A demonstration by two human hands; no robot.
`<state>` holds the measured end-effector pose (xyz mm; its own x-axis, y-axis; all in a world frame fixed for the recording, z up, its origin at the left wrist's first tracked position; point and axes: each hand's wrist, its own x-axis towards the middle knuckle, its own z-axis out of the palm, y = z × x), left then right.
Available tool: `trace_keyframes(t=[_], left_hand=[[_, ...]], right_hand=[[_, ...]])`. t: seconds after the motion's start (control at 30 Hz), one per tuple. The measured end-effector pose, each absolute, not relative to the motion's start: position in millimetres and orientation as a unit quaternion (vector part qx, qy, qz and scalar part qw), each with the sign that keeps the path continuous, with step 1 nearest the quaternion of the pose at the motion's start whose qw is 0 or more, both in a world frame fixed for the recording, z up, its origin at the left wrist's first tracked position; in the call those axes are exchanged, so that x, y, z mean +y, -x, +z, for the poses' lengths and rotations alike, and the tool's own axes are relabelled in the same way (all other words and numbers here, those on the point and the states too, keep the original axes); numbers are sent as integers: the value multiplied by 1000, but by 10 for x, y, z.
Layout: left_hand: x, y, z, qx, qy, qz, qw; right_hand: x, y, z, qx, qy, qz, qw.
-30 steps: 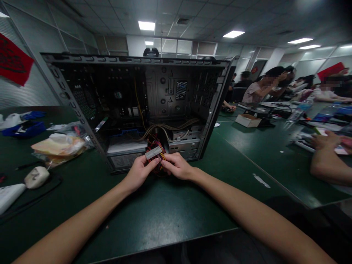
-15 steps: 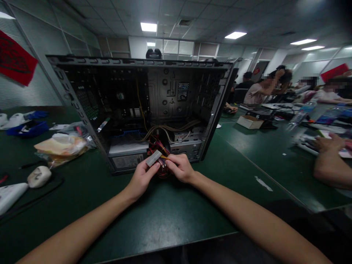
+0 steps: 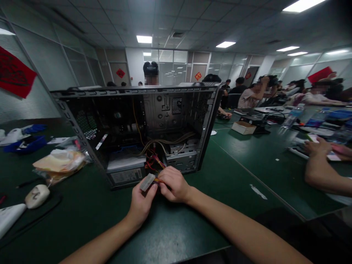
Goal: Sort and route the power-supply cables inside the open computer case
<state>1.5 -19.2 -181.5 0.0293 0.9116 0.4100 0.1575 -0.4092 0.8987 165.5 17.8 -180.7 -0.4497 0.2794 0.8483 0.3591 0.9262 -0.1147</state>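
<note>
An opened computer case [image 3: 206,124] stands on the green table, its inside facing me. In front of it, my left hand [image 3: 140,203] pinches a pale, wide power connector [image 3: 147,182] between thumb and fingers. My right hand [image 3: 176,185] is closed around the bundle of coloured wires [image 3: 159,180] just behind that connector. The wires run back into the case, beside the metal power supply [image 3: 126,175] at its lower left. My right fingers partly hide the bundle. Brownish cables [image 3: 176,140] lie across the case's lower part.
Left of the case lie a plastic bag [image 3: 60,163], a white mouse [image 3: 37,196] with a dark cord and a blue tray [image 3: 26,143]. To the right are a small open box [image 3: 243,127], a water bottle [image 3: 293,115] and another person's hands [image 3: 317,146]. More people sit farther back.
My view has tilted upward, so the case appears lower. Both hands have drawn the connector and wires slightly out from the case, and my right hand now wraps more over the wires.
</note>
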Motion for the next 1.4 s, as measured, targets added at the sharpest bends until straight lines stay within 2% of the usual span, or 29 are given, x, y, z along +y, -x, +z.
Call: trace_keyframes(t=[0.5, 0.63, 0.93, 1.1, 1.27, 1.4], left_hand=[[-256, -7, -1742, 435, -653, 557, 272], [-158, 79, -1744, 428, -658, 571, 240], [-101, 69, -1667, 423, -609, 593, 313], [10, 94, -1727, 386, -565, 627, 371], [76, 90, -1805, 399, -618, 561, 379], [117, 88, -1819, 409, -614, 553, 387]], right_hand=[[234, -1691, -1756, -887, 142, -32, 439], [198, -1645, -1694, -883, 170, -34, 437], [118, -1529, -1665, -874, 240, -24, 421], [107, -1396, -1206, -865, 320, -4, 387], [318, -1051, -529, -842, 461, -69, 274], [581, -745, -298, -847, 473, -89, 226]])
